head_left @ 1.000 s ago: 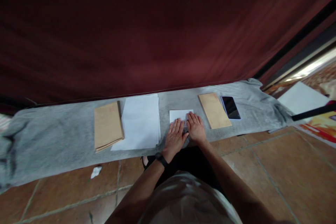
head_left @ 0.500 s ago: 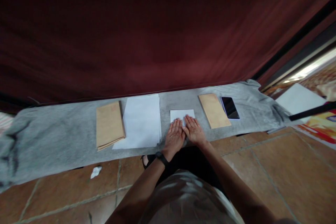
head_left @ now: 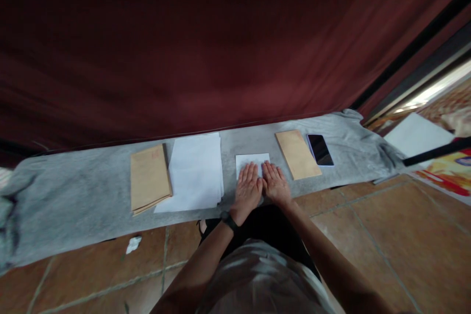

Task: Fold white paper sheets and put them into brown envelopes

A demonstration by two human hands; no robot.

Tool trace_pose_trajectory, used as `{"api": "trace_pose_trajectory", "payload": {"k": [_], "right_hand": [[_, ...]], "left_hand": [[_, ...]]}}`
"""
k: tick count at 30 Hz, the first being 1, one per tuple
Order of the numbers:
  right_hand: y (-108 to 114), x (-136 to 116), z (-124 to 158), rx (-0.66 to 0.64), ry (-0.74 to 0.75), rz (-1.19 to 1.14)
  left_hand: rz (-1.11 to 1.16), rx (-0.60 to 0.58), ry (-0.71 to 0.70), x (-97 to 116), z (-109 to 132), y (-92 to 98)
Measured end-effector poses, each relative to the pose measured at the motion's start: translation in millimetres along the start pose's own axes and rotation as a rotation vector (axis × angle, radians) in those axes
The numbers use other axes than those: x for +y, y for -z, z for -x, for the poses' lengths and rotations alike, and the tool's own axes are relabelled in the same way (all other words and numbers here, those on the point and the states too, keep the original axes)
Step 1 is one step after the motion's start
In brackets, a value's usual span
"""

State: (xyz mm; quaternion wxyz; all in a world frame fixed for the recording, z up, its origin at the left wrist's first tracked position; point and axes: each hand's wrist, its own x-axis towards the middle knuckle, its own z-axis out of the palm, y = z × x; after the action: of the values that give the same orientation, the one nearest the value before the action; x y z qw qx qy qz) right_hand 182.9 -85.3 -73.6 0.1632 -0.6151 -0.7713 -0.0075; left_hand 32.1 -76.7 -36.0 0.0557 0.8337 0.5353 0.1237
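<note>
A small folded-looking white paper lies on the grey cloth, partly covered by my hands. My left hand rests flat on its left part, fingers stretched out. Beside it, my right hand lies flat at the paper's right side, fingers also extended. The two thumbs are close together. Larger white sheets lie in a stack to the left, with brown envelopes overlapping their left edge. Another brown envelope lies to the right of my hands.
A dark-screened phone lies right of the single envelope. The grey cloth covers a long narrow surface beside a dark red curtain. A crumpled white scrap is on the tiled floor.
My right hand has shifted slightly away from my left, toward the paper's right edge. Both hands stay flat. The whole view has moved slightly.
</note>
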Motion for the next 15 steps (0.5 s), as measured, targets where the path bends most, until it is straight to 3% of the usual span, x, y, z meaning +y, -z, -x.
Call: {"api": "trace_pose_trajectory", "payload": {"k": [3,6,10,15], "right_hand": [[0.8,-0.5,2.0,-0.027,0.029,0.026],[1.7,-1.7,2.1,-0.023,0.021,0.038],[3.3,-3.6,-1.1,0.002,-0.014,0.0],[4.7,-4.0,-1.1,0.011,-0.05,-0.032]], "left_hand": [[0.058,-0.07,-0.143,12.3,-24.7,-5.3],[0.067,-0.104,-0.152,9.5,-41.6,-11.0],[0.023,-0.104,-0.089,-16.0,-46.1,-11.4],[-0.067,-0.057,0.099,-44.8,-32.3,-5.9]]}}
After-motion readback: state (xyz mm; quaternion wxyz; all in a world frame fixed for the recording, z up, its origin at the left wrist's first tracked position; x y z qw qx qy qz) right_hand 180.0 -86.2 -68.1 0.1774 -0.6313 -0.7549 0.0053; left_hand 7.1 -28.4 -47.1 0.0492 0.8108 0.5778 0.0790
